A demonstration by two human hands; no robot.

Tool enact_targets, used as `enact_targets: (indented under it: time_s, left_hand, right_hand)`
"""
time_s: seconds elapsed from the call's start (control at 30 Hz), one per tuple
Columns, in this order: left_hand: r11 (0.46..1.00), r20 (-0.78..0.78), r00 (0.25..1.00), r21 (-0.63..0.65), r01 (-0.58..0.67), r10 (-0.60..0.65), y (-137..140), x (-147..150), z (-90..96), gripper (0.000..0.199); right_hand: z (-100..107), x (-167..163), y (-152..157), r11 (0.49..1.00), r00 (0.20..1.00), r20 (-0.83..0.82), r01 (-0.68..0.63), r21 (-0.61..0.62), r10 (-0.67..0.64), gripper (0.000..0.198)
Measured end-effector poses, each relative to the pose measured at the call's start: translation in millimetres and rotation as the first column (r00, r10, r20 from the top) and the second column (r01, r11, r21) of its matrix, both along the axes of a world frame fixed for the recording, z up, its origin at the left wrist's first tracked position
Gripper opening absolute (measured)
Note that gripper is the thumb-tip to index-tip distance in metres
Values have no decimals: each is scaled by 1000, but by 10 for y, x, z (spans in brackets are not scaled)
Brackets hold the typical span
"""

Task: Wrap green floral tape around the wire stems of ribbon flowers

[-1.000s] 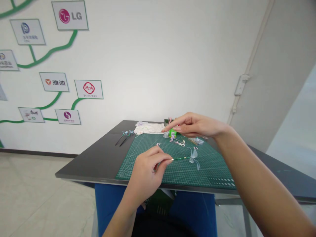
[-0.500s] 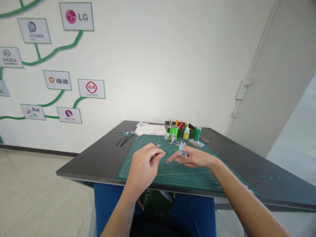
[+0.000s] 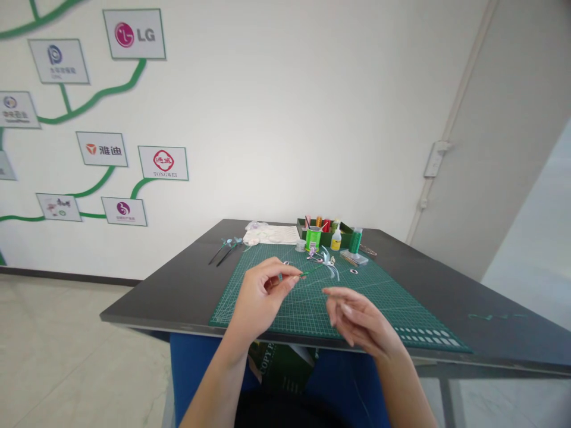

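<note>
Between thumb and fingers my left hand (image 3: 263,295) pinches the green stem of a pale blue artificial flower (image 3: 330,264). Its thin petals spread out at the right end, above the green cutting mat (image 3: 289,312). My right hand (image 3: 359,319) is apart from the flower, below and right of it, palm turned inward and fingers loosely extended with nothing in them. Small loose pieces (image 3: 354,271) lie on the mat behind the hands.
At the back stand a green can (image 3: 313,239), a glue bottle (image 3: 336,238), a green spool (image 3: 355,241) and a dark green box (image 3: 345,239). Two finished-looking flower stems (image 3: 229,254) lie at the left, near a white cloth-like sheet (image 3: 281,235).
My right hand has let go of the flower head and moved down toward me, turning over. The flower's petals now show spread out, while my left hand still holds the stem.
</note>
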State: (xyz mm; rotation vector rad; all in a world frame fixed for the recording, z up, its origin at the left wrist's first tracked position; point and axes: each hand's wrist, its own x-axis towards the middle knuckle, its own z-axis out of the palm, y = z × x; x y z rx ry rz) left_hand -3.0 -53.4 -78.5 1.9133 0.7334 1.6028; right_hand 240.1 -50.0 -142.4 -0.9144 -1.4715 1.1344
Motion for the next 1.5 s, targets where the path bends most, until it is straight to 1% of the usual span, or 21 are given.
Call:
enact_targets:
  time_s: [0.07, 0.13, 0.2, 0.27, 0.3, 0.33, 0.37, 0.4, 0.43, 0.5, 0.53, 0.6, 0.67, 0.77, 0.8, 0.87, 0.93, 1.0, 1.2, 1.4, 1.5]
  left_hand:
    - [1000, 10, 1000, -14, 11, -11, -30, -10, 18, 16]
    - [1000, 18, 1000, -23, 17, -16, -62, -15, 35, 16]
    - [999, 25, 999, -28, 23, -23, -93, -13, 47, 16]
    - [1000, 25, 999, -22, 23, -22, -122, -7, 57, 16]
    - [1000, 20, 1000, -14, 18, -18, -136, -2, 60, 17]
    - [1000, 14, 1000, -4, 11, -11, -149, 3, 64, 17]
    - [1000, 8, 1000, 6, 4, -4, -162, 10, 67, 18]
    - [1000, 1, 1000, 16, -3, 3, -173, 16, 69, 18]
    - [1000, -6, 1000, 26, -9, 9, -183, 23, 70, 19]
    - [998, -25, 999, 52, -20, 21, -197, 35, 69, 19]
    - [997, -40, 999, 66, -27, 29, -202, 40, 66, 19]
    - [995, -72, 996, 96, -41, 48, -206, 47, 55, 20]
    - [992, -98, 993, 117, -51, 62, -208, 52, 43, 20]
    - [990, -101, 992, 127, -58, 71, -213, 56, 36, 20]
    - [990, -98, 993, 128, -60, 73, -216, 57, 39, 20]
    - [990, -94, 993, 130, -63, 75, -224, 58, 48, 20]
    - [989, -100, 992, 131, -65, 78, -231, 58, 55, 20]
    - [990, -109, 991, 126, -65, 79, -237, 57, 55, 20]
    - [989, -119, 990, 133, -61, 77, -234, 62, 28, 20]
    - [984, -132, 986, 158, -79, 100, -212, 58, 20, 18]
    - [985, -134, 986, 151, -81, 102, -213, 54, 16, 15]
  right_hand:
    - [-23, 46, 54, 982, 982, -10, 186, 23, -186, 64]
    - [-11, 107, 98, 942, 941, 46, 335, 33, -336, 55]
    - [18, 148, 81, 861, 855, 105, 505, 57, -508, 41]
    - [68, 130, -20, 759, 739, 175, 637, 135, -651, 31]
    - [101, 93, -96, 720, 688, 213, 665, 200, -694, 29]
    - [139, 36, -181, 700, 655, 249, 662, 266, -714, 31]
    - [180, -36, -269, 707, 649, 280, 632, 319, -707, 35]
    - [219, -119, -354, 740, 680, 296, 582, 338, -671, 40]
    - [253, -207, -431, 787, 735, 293, 524, 326, -611, 45]
    - [295, -375, -551, 886, 864, 232, 390, 251, -446, 55]
    - [302, -445, -593, 920, 911, 185, 328, 214, -368, 59]
    - [292, -547, -646, 959, 965, 86, 230, 165, -246, 65]
    - [270, -602, -672, 982, 990, 17, 139, 126, -142, 69]
    - [268, -640, -701, 998, 999, -17, 31, 60, -30, 77]
    - [278, -650, -714, 999, 999, -23, 36, 37, -35, 77]
    - [311, -667, -742, 994, 994, -33, 109, 20, -108, 75]
    - [343, -679, -769, 981, 981, -29, 191, 35, -190, 71]
    - [362, -681, -787, 972, 974, -6, 227, 53, -227, 67]
    - [336, -658, -816, 972, 972, 59, 221, 76, -226, 59]
    - [246, -588, -803, 971, 967, 143, 187, 148, -208, 61]
    - [255, -585, -839, 966, 961, 147, 214, 143, -234, 58]
